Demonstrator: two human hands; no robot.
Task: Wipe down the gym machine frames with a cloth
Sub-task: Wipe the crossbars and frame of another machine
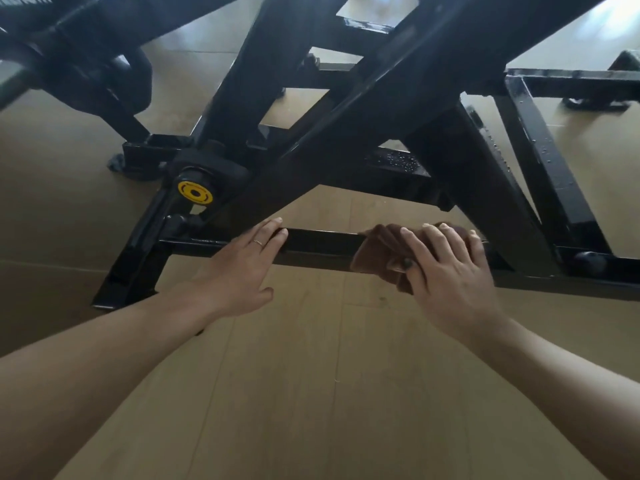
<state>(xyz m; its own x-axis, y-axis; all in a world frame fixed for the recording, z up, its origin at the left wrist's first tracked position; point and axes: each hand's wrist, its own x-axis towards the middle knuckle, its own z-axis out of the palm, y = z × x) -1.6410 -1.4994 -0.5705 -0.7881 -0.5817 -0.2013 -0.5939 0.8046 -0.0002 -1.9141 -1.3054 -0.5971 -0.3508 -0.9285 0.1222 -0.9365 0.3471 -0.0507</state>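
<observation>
Low on the black gym machine frame (346, 140), a horizontal bar (318, 242) runs just above the wooden floor (329, 375). The left hand (239, 268) rests on this bar with straight fingers, a ring on one of them. The right hand (446, 271) presses a brown cloth (375, 254) onto the same bar further right, fingers curled over it; most of the cloth is hidden beneath the palm. A yellow knob (194, 192) sits at the frame's left joint. Water droplets speckle the right-hand members. Upper parts of the frame are cut off and blurred.
</observation>
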